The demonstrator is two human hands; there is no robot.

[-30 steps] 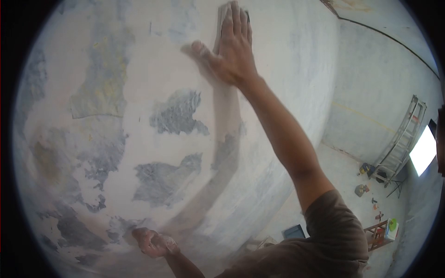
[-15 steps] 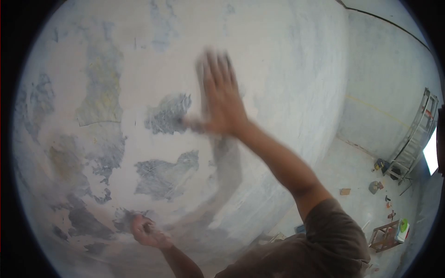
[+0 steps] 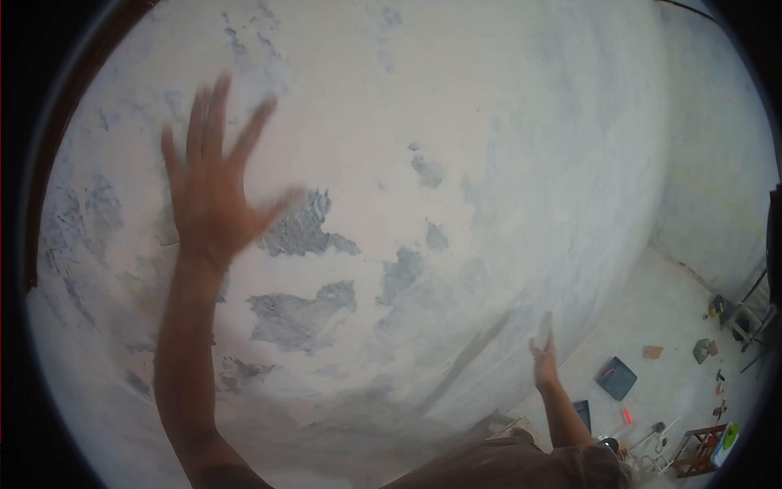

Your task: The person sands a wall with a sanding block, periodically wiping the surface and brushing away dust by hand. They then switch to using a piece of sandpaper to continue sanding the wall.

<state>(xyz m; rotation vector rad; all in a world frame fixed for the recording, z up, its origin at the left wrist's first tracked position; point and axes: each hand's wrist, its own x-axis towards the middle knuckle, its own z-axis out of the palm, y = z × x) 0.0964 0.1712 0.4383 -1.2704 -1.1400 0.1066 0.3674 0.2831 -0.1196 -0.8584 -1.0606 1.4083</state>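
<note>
My left hand (image 3: 210,191) is raised in front of the patchy white wall (image 3: 489,147), its fingers spread wide and nothing in it. It is slightly blurred and covers part of the wall left of a rough grey patch (image 3: 305,224). Whether the palm touches the surface cannot be told. Lower and far to the right, my right hand (image 3: 544,363) is near the wall's lower right part, small and blurred, with fingers apart and no object visible in it. A second grey patch (image 3: 301,314) shows below the first.
On the floor at the right lie a dark tray (image 3: 617,379), a brown block (image 3: 652,352), a red item (image 3: 627,416) and several small things. A wooden stool (image 3: 696,451) stands at the lower right. Part of a ladder (image 3: 753,306) shows at the right edge.
My right hand has come down from the upper wall to the lower right. My left hand has risen from the lower left, and its curled fingers have spread. The view has shifted.
</note>
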